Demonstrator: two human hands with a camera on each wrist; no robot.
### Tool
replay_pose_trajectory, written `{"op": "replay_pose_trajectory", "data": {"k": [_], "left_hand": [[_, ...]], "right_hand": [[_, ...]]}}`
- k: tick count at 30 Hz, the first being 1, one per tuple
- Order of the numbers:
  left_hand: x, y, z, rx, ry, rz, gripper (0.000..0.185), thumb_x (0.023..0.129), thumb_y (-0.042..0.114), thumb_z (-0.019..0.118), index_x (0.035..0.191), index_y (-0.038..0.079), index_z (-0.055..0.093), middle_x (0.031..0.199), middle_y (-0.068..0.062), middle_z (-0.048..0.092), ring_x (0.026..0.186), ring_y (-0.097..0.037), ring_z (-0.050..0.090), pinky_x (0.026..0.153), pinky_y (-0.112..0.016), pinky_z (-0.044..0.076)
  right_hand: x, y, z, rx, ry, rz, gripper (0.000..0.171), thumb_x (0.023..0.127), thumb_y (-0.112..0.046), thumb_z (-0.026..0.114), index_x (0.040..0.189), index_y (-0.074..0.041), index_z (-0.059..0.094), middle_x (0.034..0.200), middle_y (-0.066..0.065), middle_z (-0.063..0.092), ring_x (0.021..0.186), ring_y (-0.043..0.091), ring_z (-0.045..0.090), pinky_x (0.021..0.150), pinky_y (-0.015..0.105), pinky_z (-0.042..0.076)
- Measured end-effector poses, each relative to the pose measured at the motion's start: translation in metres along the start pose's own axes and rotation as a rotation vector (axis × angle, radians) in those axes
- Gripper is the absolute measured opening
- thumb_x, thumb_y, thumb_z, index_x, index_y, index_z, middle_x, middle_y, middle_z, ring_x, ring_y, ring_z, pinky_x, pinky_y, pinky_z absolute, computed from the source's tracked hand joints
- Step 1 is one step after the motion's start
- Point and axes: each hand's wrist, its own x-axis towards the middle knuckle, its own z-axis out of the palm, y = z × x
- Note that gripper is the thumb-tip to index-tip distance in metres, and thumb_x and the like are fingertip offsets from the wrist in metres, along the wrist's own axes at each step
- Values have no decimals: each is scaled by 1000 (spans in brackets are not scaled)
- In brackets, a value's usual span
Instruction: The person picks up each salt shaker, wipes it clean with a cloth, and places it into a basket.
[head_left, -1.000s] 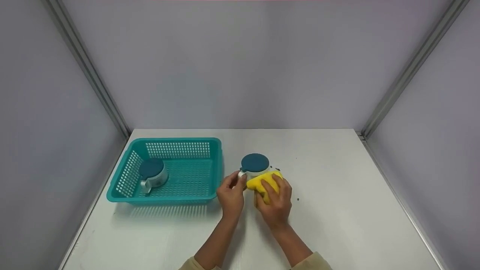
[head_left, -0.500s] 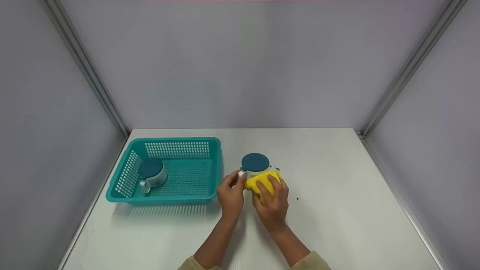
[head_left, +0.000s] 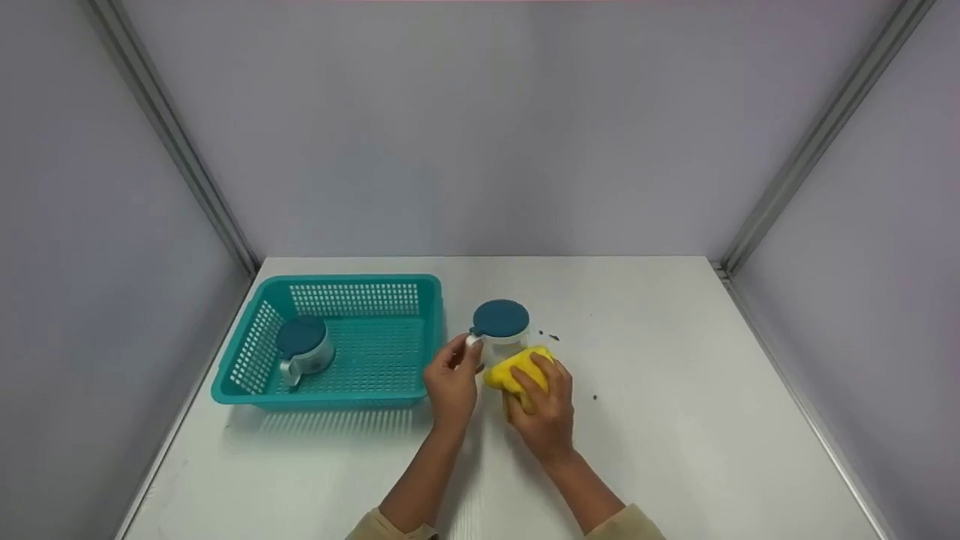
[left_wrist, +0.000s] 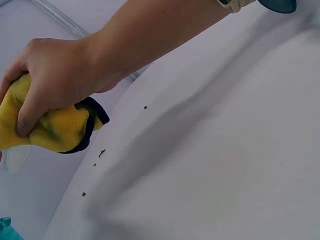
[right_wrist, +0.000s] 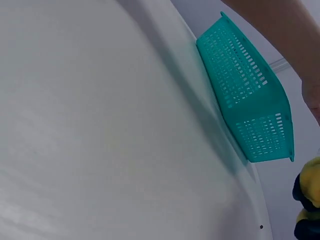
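Head view, compared with half a second earlier: the cup (head_left: 498, 334) sits slightly further left and nearer the basket (head_left: 341, 341), and both hands have shifted left with it; the second cup (head_left: 304, 346) in the basket is unchanged.

Left to right: the teal basket is perforated plastic, rectangular, and stands on the white table (head_left: 675, 420) to the left of the left hand (head_left: 450, 379). Inside it lies a clear cup with a dark teal round lid and a handle. The left hand pinches the handle of the lidded cup, which stands just beyond its fingertips. The right hand (head_left: 541, 409) grips a yellow sponge (head_left: 511, 371), soft with a dark edge, pressed against the cup's near side. Small dark specks (head_left: 553, 337) lie on the table right of the cup.
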Motion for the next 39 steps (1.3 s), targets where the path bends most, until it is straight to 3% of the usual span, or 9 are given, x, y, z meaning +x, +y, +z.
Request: {"op": "replay_pose_trajectory", "data": {"k": [6,14,19,25,28,39], "left_hand": [[7,6,-7,-22,-73,12,26,92,23,71,114,9,72,103,-9,70,93,-22,68,73,-34,62],[12,8,-10,-37,-123,0,23,91,11,71,113,4,71,103,-13,70,91,-19,69,72,-38,62],[9,12,-10,-29,-132,6,22,91,4,69,112,-1,70,100,-17,69,90,-18,69,72,-41,62],[1,32,-13,-22,-141,-13,22,92,5,67,113,-2,70,102,-17,69,91,-19,69,73,-40,62],[1,33,-15,-18,-153,-22,22,93,6,67,114,-2,69,104,-17,70,92,-21,69,74,-39,62],[2,30,-20,-27,-189,-87,22,92,4,67,114,-1,70,103,-17,69,91,-24,69,75,-42,62]], "right_hand": [[7,9,-7,246,0,136,49,73,-4,84,119,-13,69,133,19,52,122,28,51,110,20,40],[22,-1,-18,458,-33,438,46,79,6,76,121,-2,63,136,22,47,121,11,49,104,14,42],[29,-4,-23,567,-56,622,43,86,1,72,128,-2,59,140,23,46,121,9,50,102,15,44],[27,9,-21,603,-82,779,43,91,-14,72,131,-18,60,139,3,52,115,15,53,95,19,49],[27,14,-21,632,-97,837,43,92,-21,71,133,-22,58,134,-4,55,111,20,54,91,23,51],[29,19,-25,784,-172,1136,48,95,-31,64,140,-20,51,128,6,55,108,25,53,90,26,53]]}}
